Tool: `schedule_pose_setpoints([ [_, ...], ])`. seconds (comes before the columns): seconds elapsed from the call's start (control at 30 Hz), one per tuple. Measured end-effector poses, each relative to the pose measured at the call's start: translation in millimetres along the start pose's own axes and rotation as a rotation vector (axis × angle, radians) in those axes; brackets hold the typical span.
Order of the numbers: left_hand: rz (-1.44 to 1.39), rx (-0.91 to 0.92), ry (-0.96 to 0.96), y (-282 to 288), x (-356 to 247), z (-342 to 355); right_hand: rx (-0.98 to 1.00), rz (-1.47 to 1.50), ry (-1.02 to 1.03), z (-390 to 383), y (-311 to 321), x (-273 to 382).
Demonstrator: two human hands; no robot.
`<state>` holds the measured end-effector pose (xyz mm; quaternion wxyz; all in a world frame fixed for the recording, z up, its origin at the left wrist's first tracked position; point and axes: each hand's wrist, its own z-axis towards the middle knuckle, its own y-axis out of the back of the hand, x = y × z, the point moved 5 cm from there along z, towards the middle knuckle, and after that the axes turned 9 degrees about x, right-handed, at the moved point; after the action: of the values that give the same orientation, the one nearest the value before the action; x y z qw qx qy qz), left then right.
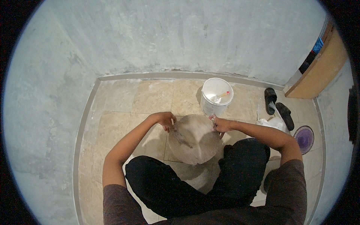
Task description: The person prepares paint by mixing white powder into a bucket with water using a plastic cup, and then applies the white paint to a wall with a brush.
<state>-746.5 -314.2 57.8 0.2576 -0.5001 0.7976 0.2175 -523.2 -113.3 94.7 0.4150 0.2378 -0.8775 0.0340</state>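
A round, tan-grey hide, mottled like a drumhead skin, is held in front of my lap between my two hands. A dark patch and a paler streak show on its face. My left hand has its bent fingers on the upper left edge. At the upper right edge, my right hand pinches the rim between thumb and fingers. Just beyond the hide stands a white plastic bucket, and a brush with a red-tipped handle rests inside it.
Black slippers lie at the right, beside a white plastic bag. Farther right is a round purple basket. Grey walls enclose the tiled floor; a wooden door is at the far right.
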Motion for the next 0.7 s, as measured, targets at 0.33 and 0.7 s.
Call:
schedule_pose_setpoints([
  [0.33,0.166,0.020,0.026,-21,-32,1,0.089,-0.045,0.009,-11,1,-18],
  [0.7,0.170,-0.379,-0.235,45,-106,14,-0.879,-0.599,-0.063,-14,172,-11],
])
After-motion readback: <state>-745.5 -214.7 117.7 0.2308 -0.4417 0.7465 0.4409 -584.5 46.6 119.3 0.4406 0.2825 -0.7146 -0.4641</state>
